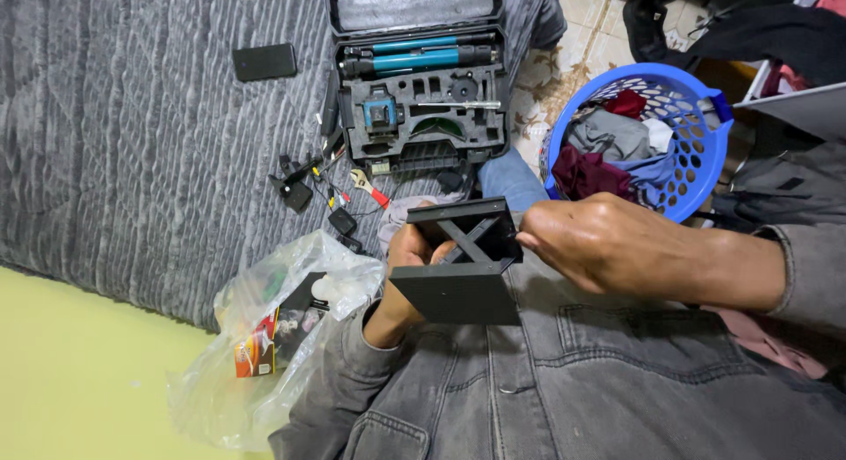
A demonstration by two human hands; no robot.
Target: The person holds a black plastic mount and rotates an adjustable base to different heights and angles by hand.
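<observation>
Black scissor-frame bracket [460, 253] sits clamped between both hands: left hand [407, 279] grips its side, right hand [608, 244] pinches the edge, likely adjusting; a steady hold comes next.

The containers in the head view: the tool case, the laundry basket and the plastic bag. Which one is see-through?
The plastic bag, lying beside the left hand. Its contents show through its clear film; the tool case is opaque black and the laundry basket blue.

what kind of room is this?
Likely a bedroom at home: a grey quilted bed cover, a blue laundry basket full of clothes, and a tiled floor. An open tool case lies on the bed.
</observation>
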